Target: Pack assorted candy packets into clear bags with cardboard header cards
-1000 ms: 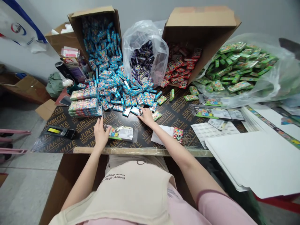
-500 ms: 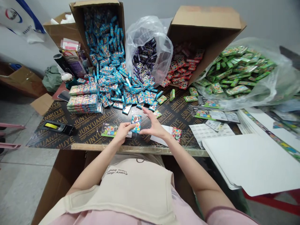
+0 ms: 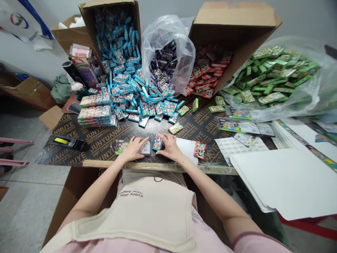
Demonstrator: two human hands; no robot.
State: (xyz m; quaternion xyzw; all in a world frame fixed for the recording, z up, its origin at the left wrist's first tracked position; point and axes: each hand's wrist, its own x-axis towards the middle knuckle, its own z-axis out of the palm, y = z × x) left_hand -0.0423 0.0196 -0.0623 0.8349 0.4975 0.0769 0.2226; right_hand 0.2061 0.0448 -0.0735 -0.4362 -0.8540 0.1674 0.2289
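At the near edge of the black plywood counter (image 3: 105, 151), printed with JUNYUANMUYE, I have both hands together, with the grey tile floor (image 3: 23, 211) down to my left. At the far side, a heap of blue packets (image 3: 137, 102) spills from a tipped cardboard box (image 3: 134, 28). Next to it are purple packets in a clear plastic bag (image 3: 168, 35), then a second cardboard box (image 3: 234, 21) of red packets, and a larger bag of green packets (image 3: 302, 102) to my right. Bundled stacks of packets (image 3: 96, 114) lie left of the heap, and white boards (image 3: 284, 182) lie at the right.

My left hand (image 3: 134, 148) lies open and spread, its fingers (image 3: 140, 141) resting on a clear-bagged card (image 3: 145, 147). My right hand (image 3: 171, 147) is curved, its fingers (image 3: 164, 138) against a small blue packet (image 3: 157, 142) on the counter between my hands; I cannot tell whether they grip it. Both forearms angle inward from the near edge.
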